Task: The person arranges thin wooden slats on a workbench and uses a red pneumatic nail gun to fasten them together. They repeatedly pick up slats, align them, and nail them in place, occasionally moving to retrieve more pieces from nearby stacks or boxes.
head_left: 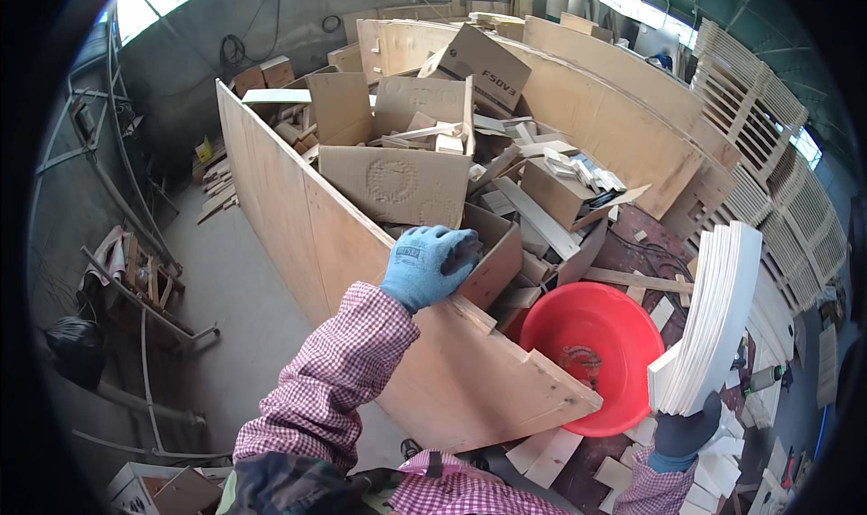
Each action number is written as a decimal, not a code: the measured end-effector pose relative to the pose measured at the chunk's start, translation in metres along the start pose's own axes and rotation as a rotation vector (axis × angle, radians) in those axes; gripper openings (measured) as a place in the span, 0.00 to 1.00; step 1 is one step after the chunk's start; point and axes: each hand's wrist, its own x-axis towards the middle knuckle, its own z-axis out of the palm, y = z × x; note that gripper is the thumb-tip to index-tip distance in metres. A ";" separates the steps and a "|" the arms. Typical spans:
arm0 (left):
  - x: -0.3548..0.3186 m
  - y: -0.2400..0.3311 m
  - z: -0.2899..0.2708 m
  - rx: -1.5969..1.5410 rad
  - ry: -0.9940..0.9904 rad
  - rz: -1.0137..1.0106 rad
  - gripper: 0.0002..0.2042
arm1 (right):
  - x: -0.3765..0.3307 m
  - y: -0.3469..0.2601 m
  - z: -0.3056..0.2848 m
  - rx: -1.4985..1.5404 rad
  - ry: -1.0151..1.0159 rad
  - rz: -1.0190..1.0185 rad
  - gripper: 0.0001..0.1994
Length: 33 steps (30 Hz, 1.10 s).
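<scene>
My left hand (pixel 426 266), in a blue glove with dark fingertips, is closed over the top edge of a long plywood panel (pixel 271 167). Its fingers curl toward the inner side, beside an open cardboard box (pixel 492 266). At the lower right my right hand (pixel 686 432), in a dark glove, grips the lower end of a stack of thin white boards (pixel 709 321). The stack stands nearly upright, its layered edges showing; the hand's fingertips are partly hidden. Between the hands sits a round red plastic basin (pixel 591 321) with a little debris at its bottom.
Behind the panel lie cardboard boxes (pixel 393 185) and wood offcuts (pixel 533 212). A second long plywood panel (pixel 596 122) bounds the far side. Slatted wooden racks (pixel 750 99) rise at the right. Metal tubing (pixel 149 379) stands at the left. Loose board pieces (pixel 546 456) litter the lower right.
</scene>
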 end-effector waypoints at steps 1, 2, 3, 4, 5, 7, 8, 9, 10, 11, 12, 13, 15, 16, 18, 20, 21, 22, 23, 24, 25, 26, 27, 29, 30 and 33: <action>0.002 -0.020 -0.009 0.062 0.063 -0.007 0.17 | 0.011 0.005 0.038 0.033 -0.050 0.067 0.30; 0.003 -0.044 -0.015 0.157 0.140 -0.041 0.20 | 0.022 0.011 0.077 0.064 -0.100 0.139 0.29; 0.011 -0.064 -0.019 0.262 0.195 -0.071 0.23 | 0.034 0.016 0.102 0.178 -0.294 0.205 0.29; 0.021 -0.083 -0.023 0.360 0.249 -0.099 0.27 | 0.047 0.018 0.124 0.288 -0.484 0.267 0.29; 0.030 -0.098 -0.031 0.412 0.257 -0.151 0.30 | 0.059 0.022 0.146 0.267 -0.529 0.314 0.28; 0.048 -0.123 -0.038 0.495 0.223 -0.298 0.38 | 0.075 0.029 0.206 0.185 -0.639 0.387 0.28; 0.057 -0.136 -0.035 0.533 0.219 -0.329 0.39 | 0.080 0.035 0.240 0.144 -0.692 0.421 0.28; 0.065 -0.141 -0.026 0.493 0.106 -0.362 0.40 | 0.085 0.044 0.272 0.034 -0.704 0.307 0.29; 0.071 -0.145 -0.019 0.455 -0.007 -0.393 0.40 | 0.090 0.054 0.303 -0.069 -0.716 0.192 0.29; 0.074 -0.143 -0.018 0.436 -0.027 -0.411 0.40 | 0.098 0.062 0.328 -0.163 -0.755 0.129 0.30; 0.077 -0.141 -0.021 0.418 -0.047 -0.430 0.40 | 0.106 0.067 0.354 -0.234 -0.765 0.146 0.31; 0.072 -0.148 -0.022 0.384 -0.036 -0.444 0.38 | 0.123 0.086 0.374 -0.259 -0.771 0.125 0.31; 0.066 -0.151 -0.037 0.317 0.037 -0.454 0.34 | 0.145 0.117 0.425 -0.341 -0.784 -0.019 0.32; 0.063 -0.156 -0.030 0.297 0.056 -0.449 0.33 | 0.153 0.142 0.448 -0.404 -0.773 -0.127 0.32; 0.064 -0.154 -0.032 0.238 0.060 -0.438 0.33 | 0.168 0.180 0.489 -0.557 -0.666 -0.310 0.32; 0.069 -0.153 -0.024 0.155 0.086 -0.421 0.33 | 0.180 0.215 0.511 -0.712 -0.656 -0.323 0.32; 0.068 -0.155 -0.020 0.141 0.089 -0.427 0.33 | 0.175 0.232 0.520 -0.856 -0.606 -0.282 0.32; 0.068 -0.158 -0.018 0.131 0.089 -0.429 0.33 | 0.170 0.250 0.527 -0.994 -0.549 -0.240 0.31; 0.071 -0.153 -0.019 0.085 0.092 -0.423 0.33 | 0.205 0.280 0.515 -1.205 -0.637 -0.333 0.29; 0.074 -0.148 -0.023 0.036 0.097 -0.412 0.33 | 0.240 0.301 0.502 -1.421 -0.718 -0.430 0.28; 0.072 -0.151 -0.025 0.006 0.096 -0.414 0.32 | 0.234 0.314 0.503 -1.634 -0.875 -0.390 0.26; 0.072 -0.154 -0.022 0.007 0.113 -0.418 0.32 | 0.230 0.322 0.501 -1.851 -1.027 -0.343 0.25; 0.073 -0.155 -0.018 0.001 0.130 -0.415 0.32 | 0.233 0.322 0.502 -1.878 -1.091 -0.256 0.24; 0.070 -0.155 -0.021 -0.007 0.172 -0.416 0.30 | 0.234 0.315 0.506 -1.906 -1.225 -0.068 0.23; 0.069 -0.156 -0.019 -0.025 0.223 -0.411 0.29 | 0.231 0.310 0.500 -1.841 -1.188 -0.145 0.23; 0.066 -0.162 -0.012 -0.127 0.418 -0.371 0.22 | 0.181 0.289 0.486 -1.590 -1.162 -0.318 0.21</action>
